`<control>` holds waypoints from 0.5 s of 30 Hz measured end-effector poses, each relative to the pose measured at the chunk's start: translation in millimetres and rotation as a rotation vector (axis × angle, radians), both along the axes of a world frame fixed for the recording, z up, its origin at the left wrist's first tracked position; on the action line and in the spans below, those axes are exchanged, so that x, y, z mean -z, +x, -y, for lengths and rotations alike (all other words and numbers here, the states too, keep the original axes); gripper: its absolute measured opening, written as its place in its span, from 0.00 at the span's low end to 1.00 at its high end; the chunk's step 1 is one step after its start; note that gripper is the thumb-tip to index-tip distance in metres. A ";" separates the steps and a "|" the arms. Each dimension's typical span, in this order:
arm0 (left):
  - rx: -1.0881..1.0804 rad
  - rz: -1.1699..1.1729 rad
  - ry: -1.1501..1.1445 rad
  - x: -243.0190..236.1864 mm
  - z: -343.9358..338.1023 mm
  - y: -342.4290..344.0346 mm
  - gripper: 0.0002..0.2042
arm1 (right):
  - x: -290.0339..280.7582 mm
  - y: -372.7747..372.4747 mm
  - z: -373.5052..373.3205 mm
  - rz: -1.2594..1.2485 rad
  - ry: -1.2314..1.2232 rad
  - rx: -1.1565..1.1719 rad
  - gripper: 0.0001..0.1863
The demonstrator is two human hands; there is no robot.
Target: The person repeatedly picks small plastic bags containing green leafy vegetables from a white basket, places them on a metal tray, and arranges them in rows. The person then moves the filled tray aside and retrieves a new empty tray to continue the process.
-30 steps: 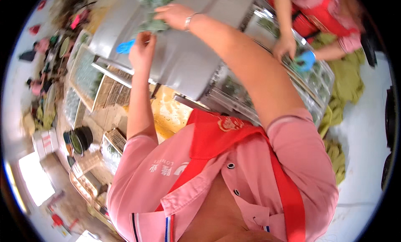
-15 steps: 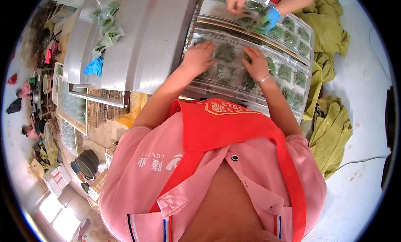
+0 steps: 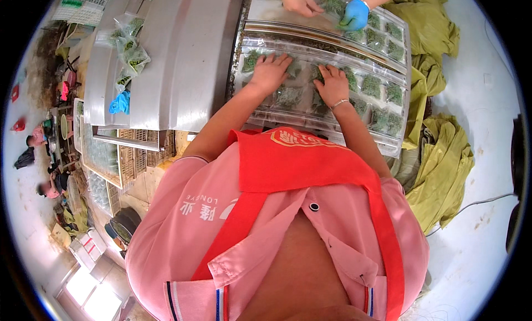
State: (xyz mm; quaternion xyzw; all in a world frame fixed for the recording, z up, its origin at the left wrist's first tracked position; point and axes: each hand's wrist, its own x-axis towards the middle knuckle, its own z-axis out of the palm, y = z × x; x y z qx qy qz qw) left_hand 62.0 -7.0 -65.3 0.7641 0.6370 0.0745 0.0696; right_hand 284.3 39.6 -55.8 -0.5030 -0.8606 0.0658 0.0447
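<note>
Clear plastic bags of chopped-looking green leaves [image 3: 288, 96] lie in rows on the near metal bed in front of me. My left hand [image 3: 270, 74] rests palm down on the bags toward the left end, fingers spread. A bag with green leaves [image 3: 252, 60] shows just left of it. My right hand [image 3: 333, 87], with a bracelet at the wrist, lies on the bags near the middle, fingers stretched out. Neither hand grips anything that I can see. Right of it, more filled bags [image 3: 370, 84] sit side by side under glossy film.
Across a metal bar [image 3: 327, 44], a co-worker's bare hand [image 3: 299, 1] and blue-gloved hand [image 3: 354, 14] handle bags. A steel lid [image 3: 188, 60] stands left, with filled bags [image 3: 133, 55] and a blue glove [image 3: 119, 102] on it. Olive cloth [image 3: 443, 171] lies right.
My left hand has shifted right across the bags, uncovering a green bag on its left. My right hand stays nearly in place. The co-worker's hands have moved at the far row. The view has shifted slightly.
</note>
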 end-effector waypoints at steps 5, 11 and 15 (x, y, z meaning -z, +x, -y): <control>-0.025 -0.017 0.151 -35.1 13.5 -17.4 0.28 | -19.5 -24.2 5.6 -0.152 0.087 -0.194 0.30; -0.213 -0.057 -0.082 -30.9 27.1 -56.6 0.29 | -14.0 -65.9 1.8 -0.049 0.039 -0.290 0.30; -0.218 -0.061 -0.050 -16.0 19.5 -55.0 0.24 | -11.4 -70.8 -0.3 0.016 -0.005 -0.254 0.28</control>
